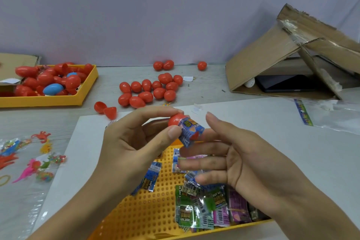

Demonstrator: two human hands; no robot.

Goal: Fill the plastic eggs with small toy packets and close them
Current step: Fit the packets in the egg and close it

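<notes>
Above the yellow tray (148, 210), left hand (134, 142) pinched a red egg half (176, 120) between thumb and fingertips, blue packet (191, 131) stuffed in its mouth and sticking out. Right hand (239, 160) just beside it, fingers straight and spread, holding nothing. More packets (210, 206) lay in the tray below. Closed eggs (152, 89) clustered on the table (204, 87) behind; one split egg (105, 110) near them. Second tray (48, 100) of eggs far left.

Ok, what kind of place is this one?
Probably a small hand-packing workstation: a yellow tray of red plastic eggs, a perforated tray of toy packets, and a torn cardboard box against a plain wall.
</notes>
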